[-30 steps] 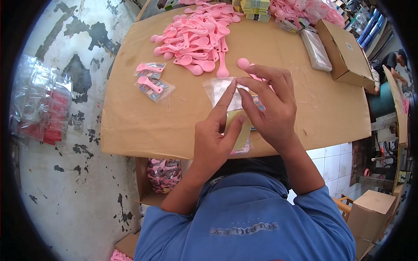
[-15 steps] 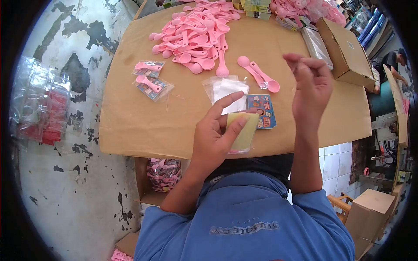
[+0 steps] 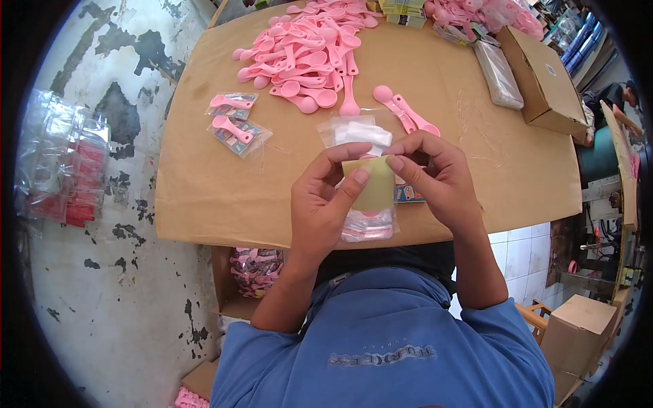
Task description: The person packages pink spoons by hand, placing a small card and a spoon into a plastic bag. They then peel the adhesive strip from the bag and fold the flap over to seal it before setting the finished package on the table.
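A yellowish card (image 3: 374, 194) is held over the near side of the desk (image 3: 224, 197), its upper part pinched between the fingers of the left hand (image 3: 321, 200) and right hand (image 3: 445, 187). Blue printed cards (image 3: 407, 194) are partly covered by the right hand; beyond, two pink spoons (image 3: 407, 112) are laid.

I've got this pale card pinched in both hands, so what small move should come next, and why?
I'd probably free the right hand to lift one clear bag, with the left hand holding the card: the bags lie just past your fingertips, and the packets on the left each show a card and pink spoon in clear plastic.
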Motion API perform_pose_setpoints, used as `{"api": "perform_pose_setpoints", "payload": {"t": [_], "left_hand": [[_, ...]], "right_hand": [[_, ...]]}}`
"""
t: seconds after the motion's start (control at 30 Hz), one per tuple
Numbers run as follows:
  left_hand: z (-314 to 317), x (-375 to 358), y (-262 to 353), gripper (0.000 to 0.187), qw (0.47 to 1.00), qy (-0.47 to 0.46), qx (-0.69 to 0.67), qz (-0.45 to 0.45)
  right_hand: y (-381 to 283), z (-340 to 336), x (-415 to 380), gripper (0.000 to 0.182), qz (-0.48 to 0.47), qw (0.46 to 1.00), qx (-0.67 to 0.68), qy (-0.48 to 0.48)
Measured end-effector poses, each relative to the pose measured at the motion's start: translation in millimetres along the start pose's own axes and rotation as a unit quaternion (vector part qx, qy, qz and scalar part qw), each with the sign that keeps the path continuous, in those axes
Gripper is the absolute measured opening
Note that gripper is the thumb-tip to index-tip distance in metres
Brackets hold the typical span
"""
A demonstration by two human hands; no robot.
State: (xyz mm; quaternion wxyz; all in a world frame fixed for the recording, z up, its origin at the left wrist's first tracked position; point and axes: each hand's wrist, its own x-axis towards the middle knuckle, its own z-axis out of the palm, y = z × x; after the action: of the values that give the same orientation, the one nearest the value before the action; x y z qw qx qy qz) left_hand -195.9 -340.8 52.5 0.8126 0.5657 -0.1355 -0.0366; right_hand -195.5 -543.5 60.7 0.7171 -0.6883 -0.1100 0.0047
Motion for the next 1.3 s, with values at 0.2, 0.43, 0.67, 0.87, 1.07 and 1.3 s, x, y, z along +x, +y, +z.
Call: {"api": "perform_pose_setpoints", "payload": {"t": [0.2,0.43,0.67,0.87,1.07,1.3], "left_hand": [[-5.5,-4.2,4.6,0.029,0.999,0.013,0.044,-0.025],[-2.7,-6.7,-1.7,0.018,0.999,0.012,0.017,0.043],[-11.4,-7.5,-3.7,0.01,0.999,-0.019,-0.024,0.045],[-16.5,-10.9,-6.3,0.019,0.996,-0.024,-0.086,0.02],[-13.3,-10.2,6.3,0.051,0.996,-0.073,0.034,-0.048],[-43.3,-3.2,27.8,0.032,0.951,-0.004,0.246,0.186]], "right_hand": [[-10.5,-1.4,-0.7,0.014,0.016,0.998,0.057,0.01],[-11.9,-8.8,-7.4,0.009,0.001,0.995,0.095,-0.013],[-16.2,-17.3,-8.4,0.008,-0.026,0.996,0.071,-0.054],[-21.2,0.4,-4.6,0.009,-0.031,0.999,0.012,-0.034],[-17.2,5.4,-1.0,0.023,-0.068,0.996,0.048,-0.022],[-27.6,-23.6,2.0,0.023,-0.11,0.975,-0.19,-0.047]]}}
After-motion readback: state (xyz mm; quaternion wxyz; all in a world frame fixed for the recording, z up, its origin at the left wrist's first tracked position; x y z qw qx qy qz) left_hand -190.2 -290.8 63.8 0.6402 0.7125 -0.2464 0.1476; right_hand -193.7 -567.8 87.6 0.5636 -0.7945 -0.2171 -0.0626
